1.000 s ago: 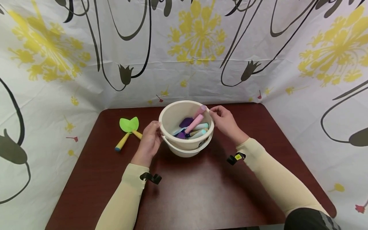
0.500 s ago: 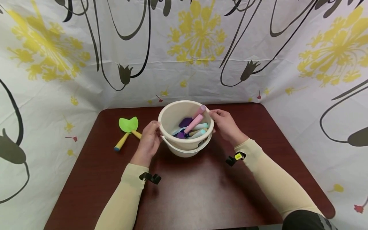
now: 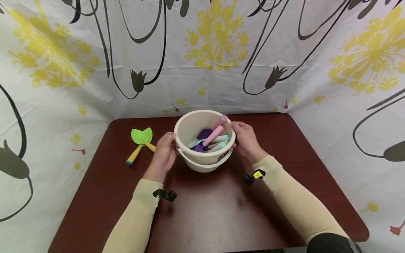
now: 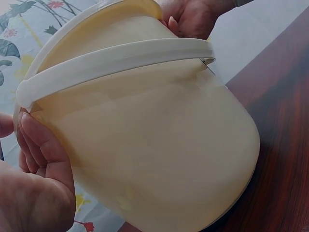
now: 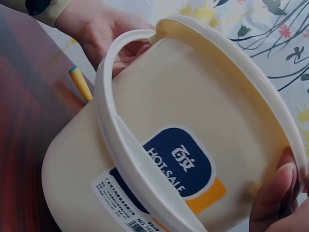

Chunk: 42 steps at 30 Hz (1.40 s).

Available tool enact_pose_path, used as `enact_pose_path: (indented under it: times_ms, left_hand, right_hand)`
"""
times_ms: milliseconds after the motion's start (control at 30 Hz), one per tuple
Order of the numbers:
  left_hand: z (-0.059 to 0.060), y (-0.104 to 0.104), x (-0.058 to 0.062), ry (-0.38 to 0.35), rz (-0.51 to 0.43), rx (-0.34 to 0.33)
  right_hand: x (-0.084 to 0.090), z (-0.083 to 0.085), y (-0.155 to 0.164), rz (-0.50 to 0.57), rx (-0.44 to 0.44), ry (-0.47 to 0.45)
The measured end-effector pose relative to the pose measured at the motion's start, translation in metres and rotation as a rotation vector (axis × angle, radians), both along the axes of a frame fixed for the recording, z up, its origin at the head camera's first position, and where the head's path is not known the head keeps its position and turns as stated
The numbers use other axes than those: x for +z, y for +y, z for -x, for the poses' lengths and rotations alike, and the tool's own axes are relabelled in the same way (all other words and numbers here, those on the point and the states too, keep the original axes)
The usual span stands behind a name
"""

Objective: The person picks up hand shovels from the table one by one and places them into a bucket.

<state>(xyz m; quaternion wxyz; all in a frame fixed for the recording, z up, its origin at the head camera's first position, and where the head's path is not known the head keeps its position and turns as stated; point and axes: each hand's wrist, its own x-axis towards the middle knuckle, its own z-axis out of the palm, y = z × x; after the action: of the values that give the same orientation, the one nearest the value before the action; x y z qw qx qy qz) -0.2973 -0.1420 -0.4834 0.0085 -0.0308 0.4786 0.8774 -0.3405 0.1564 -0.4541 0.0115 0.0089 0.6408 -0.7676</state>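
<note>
A cream plastic bucket (image 3: 202, 159) is at the back middle of the table, between my two hands. My left hand (image 3: 163, 151) grips its rim on the left, thumb on top and fingers curled beneath. On the opposite side my right hand (image 3: 248, 140) grips the rim the same way. Inside lie pink handles (image 3: 213, 135), mint handles (image 3: 217, 147) and purple pieces (image 3: 205, 134); their lower ends are hidden. The white carrying handle (image 4: 120, 59) hangs down along the bucket's near side. A blue and orange label (image 5: 181, 162) shows in the right wrist view.
Two small green toy shovels (image 3: 141, 136) with yellow handles lie crossed on the dark red table (image 3: 202, 218), left of the bucket. Patterned cloth (image 3: 202, 84) hangs behind the table and along both sides.
My right hand has shifted its hold on the rim, its fingers now curled under it, and the right forearm has moved slightly left. The bucket and left hand stay nearly still.
</note>
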Motion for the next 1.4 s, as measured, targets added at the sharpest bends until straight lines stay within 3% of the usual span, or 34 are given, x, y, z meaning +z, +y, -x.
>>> enact_pose_path:
  times_ms: [367, 700, 933, 1067, 1200, 1400]
  left_hand:
    - [0.002, 0.000, 0.001, 0.017, 0.040, 0.010]
    - [-0.002, -0.002, -0.002, 0.011, 0.328, 0.052]
    - [-0.007, -0.022, 0.002, 0.163, 0.669, 0.116]
    - [-0.002, -0.049, 0.004, 0.248, 1.015, 0.140]
    - [0.008, -0.079, 0.007, 0.324, 1.393, 0.052]
    - [0.022, -0.107, -0.002, 0.387, 1.679, -0.134]
  right_hand:
    - [-0.005, -0.002, -0.008, 0.005, -0.079, 0.020]
    - [-0.010, -0.008, -0.007, -0.006, -0.122, -0.018]
    - [-0.005, -0.010, -0.007, -0.035, -0.117, -0.009]
    - [-0.003, -0.010, -0.008, -0.033, -0.117, 0.005]
    - [-0.003, -0.010, -0.008, -0.025, -0.123, 0.013]
    - [-0.002, -0.011, -0.008, -0.017, -0.115, 0.021]
